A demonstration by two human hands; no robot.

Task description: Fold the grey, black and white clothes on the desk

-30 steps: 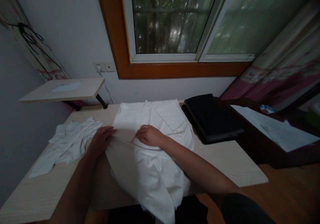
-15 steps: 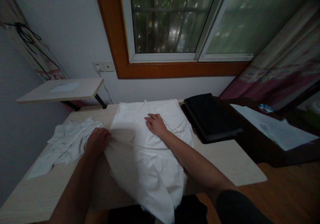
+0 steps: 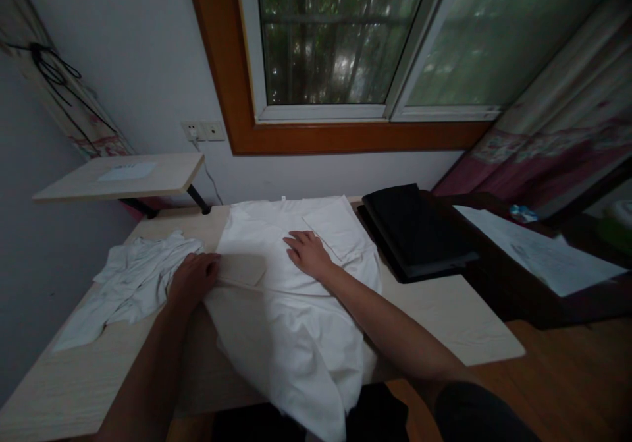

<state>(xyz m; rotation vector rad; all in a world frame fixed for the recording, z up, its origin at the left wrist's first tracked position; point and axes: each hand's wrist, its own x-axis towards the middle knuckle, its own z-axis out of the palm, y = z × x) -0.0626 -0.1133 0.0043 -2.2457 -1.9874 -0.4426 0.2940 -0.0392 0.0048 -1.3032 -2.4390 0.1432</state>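
A white garment (image 3: pixel 296 310) with a square pocket lies spread across the light wooden table (image 3: pixel 444 317), its near part hanging over the front edge. My right hand (image 3: pixel 309 252) rests flat on the middle of the garment, fingers stretched out beside the pocket. My left hand (image 3: pixel 193 277) sits at the garment's left edge with its fingers curled on the cloth's folded border.
A crumpled white cloth (image 3: pixel 128 280) lies at the table's left. A black folded item (image 3: pixel 415 231) sits at the right rear, next to a dark desk with a paper sheet (image 3: pixel 538 254). A small raised shelf (image 3: pixel 118 175) stands at the back left under the window.
My right hand slid from the fold line up onto the garment's middle and flattened. My left hand curled at the left edge and the cloth there folded over slightly.
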